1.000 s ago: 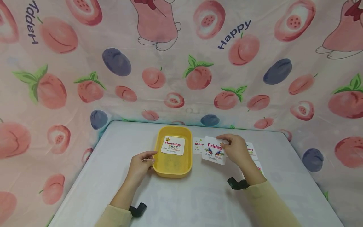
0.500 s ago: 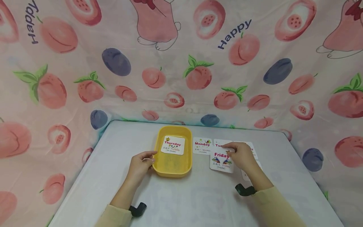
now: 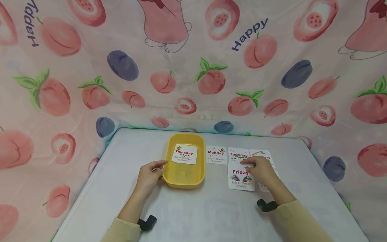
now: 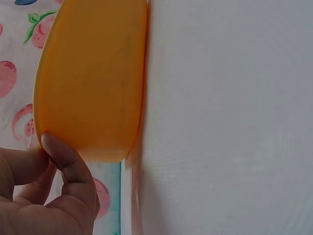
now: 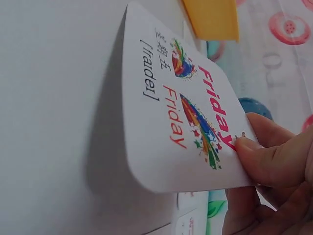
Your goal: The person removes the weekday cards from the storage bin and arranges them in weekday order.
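My right hand (image 3: 262,170) pinches the Friday card (image 3: 241,181) by its upper right corner, thumb on the printed face. In the right wrist view the Friday card (image 5: 171,112) is tilted above the white tabletop and casts a shadow. My left hand (image 3: 150,176) pinches the left rim of a yellow tray (image 3: 184,179); in the left wrist view the thumb presses on the tray's outer wall (image 4: 93,88). Inside the tray lies the Thursday card (image 3: 184,154). Beneath the right hand's fingertips, the Tuesday card (image 3: 238,153) is partly covered.
The Monday card (image 3: 216,155) lies right of the tray. A partly hidden card (image 3: 263,154) is right of Tuesday, and another card (image 3: 263,187) shows below it behind my right hand. A fruit-patterned cloth (image 3: 193,67) rises behind the white table (image 3: 193,218).
My right hand has carried the Friday card right and toward me, from over the Monday card to below the Tuesday card. Monday and Tuesday are uncovered more. The left hand stays on the tray.
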Available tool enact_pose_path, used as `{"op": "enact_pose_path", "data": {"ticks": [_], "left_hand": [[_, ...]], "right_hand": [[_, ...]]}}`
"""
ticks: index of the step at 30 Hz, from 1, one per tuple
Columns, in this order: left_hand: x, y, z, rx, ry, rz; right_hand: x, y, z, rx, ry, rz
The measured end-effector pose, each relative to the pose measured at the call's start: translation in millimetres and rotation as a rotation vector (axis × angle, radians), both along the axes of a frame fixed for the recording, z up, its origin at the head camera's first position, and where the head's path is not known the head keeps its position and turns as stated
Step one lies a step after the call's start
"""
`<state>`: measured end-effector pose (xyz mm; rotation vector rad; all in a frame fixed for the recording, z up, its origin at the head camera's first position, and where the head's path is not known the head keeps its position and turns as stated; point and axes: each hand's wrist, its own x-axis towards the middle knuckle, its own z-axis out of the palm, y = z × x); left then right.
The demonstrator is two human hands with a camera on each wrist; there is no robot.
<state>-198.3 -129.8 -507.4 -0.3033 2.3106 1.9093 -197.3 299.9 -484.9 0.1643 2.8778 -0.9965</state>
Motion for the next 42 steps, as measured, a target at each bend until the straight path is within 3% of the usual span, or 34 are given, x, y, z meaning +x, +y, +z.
{"op": "enact_pose_path", "data": {"ticks": [11, 32, 42], "left_hand": [[-2.6, -0.4, -5.7, -0.021, -0.001, 0.012], [-1.2, 1.2, -4.1, -0.029, 0.013, 0.001], [-0.4, 0.9, -1.3, -0.026, 0.009, 0.004]], "right_hand": [[-0.1, 3, -18.0, 0.031, -0.03, -0.021], [-8.1, 3, -28.4, 0.084, -0.082, -0.055], [-8.3, 3, -29.5, 0.102, -0.035, -0.041]]}}
